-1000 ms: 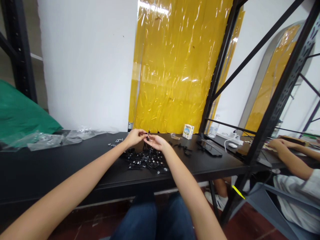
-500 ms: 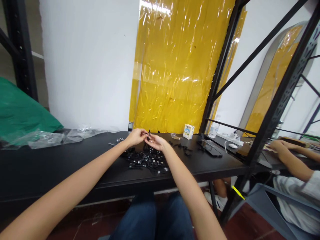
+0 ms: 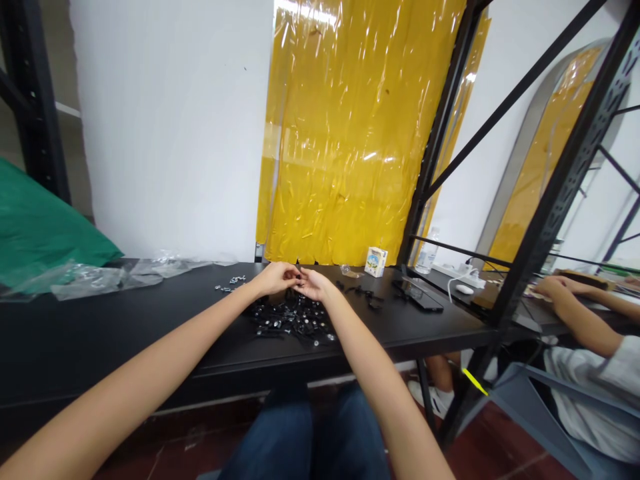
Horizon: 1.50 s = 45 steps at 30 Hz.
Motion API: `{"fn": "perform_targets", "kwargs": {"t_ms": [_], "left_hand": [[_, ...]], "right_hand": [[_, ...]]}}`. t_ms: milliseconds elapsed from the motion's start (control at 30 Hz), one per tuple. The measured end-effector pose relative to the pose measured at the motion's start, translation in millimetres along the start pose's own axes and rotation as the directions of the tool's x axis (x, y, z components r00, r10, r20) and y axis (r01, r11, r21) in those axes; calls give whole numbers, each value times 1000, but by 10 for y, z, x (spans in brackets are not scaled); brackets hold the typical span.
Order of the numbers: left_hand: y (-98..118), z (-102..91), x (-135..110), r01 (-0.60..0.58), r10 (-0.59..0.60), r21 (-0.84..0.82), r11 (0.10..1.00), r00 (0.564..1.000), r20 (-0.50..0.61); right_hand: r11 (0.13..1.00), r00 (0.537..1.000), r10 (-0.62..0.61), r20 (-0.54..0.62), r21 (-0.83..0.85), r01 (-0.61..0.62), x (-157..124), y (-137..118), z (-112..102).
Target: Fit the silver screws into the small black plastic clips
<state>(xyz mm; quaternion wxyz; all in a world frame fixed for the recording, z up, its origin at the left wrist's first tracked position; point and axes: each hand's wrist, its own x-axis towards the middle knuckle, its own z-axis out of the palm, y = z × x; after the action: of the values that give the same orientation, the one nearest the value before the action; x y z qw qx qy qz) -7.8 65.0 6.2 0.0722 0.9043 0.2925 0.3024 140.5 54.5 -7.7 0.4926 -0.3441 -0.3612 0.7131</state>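
The person is sitting at a black bench (image 3: 125, 333) with both arms stretched forward, and the two hands are meeting just above a pile (image 3: 293, 321) of small parts. The left hand (image 3: 274, 277) and the right hand (image 3: 313, 285) are touching at the fingertips, and the fingers of both are pinching shut on one tiny black part (image 3: 299, 276). It is mostly hidden between them, so its shape is too small to tell. The pile is lying right under the hands, near the front edge: a loose tangle of black pieces with little silver glints among them. A few more silvery bits (image 3: 227, 286) are lying apart to the left of it, and a couple of black pieces (image 3: 367, 295) are sitting to the right. Crumpled clear bags (image 3: 115, 275) are trailing along the back of the bench beside a green sheet (image 3: 40, 230). A small carton (image 3: 375, 261) is standing by the yellow film (image 3: 350, 133) on the wall, with a dark phone (image 3: 418, 295) lying flat nearby. Past the black rack post, another person's hand (image 3: 554, 287) is resting on the next bench
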Motion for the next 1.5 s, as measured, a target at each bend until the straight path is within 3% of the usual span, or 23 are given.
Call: {"fn": "perform_targets", "kwargs": {"t_ms": [500,667,867,1067,1233,1333,1500], "left_hand": [[154,60,26,61,-43,207,976,995,-90],[93,71,39,74,-55,146,987,990,-129],[-60,-1,6,198,-206,-66,978,964,-170],[-130,-47,-1,249,-243,2,968,946,-214],[-109,-15,13,189,-199,-67,980,958,-205],[-90,-24,9,193,-193,-23,981,946,-262],[-62,-47,-15,217,-194,46,975,936,-295]], "right_hand": [[1000,1000,-18,12,15,18,8,9,39],[999,999,-39,18,26,39,-44,5,83],[997,1000,-7,-6,71,7,-79,-13,89],[996,999,-34,-6,87,34,-66,-8,64],[997,999,-8,-44,77,12,-77,-13,84],[998,999,-8,-36,67,11,-105,-32,94],[988,989,-144,-26,-63,142,-127,-30,108]]}}
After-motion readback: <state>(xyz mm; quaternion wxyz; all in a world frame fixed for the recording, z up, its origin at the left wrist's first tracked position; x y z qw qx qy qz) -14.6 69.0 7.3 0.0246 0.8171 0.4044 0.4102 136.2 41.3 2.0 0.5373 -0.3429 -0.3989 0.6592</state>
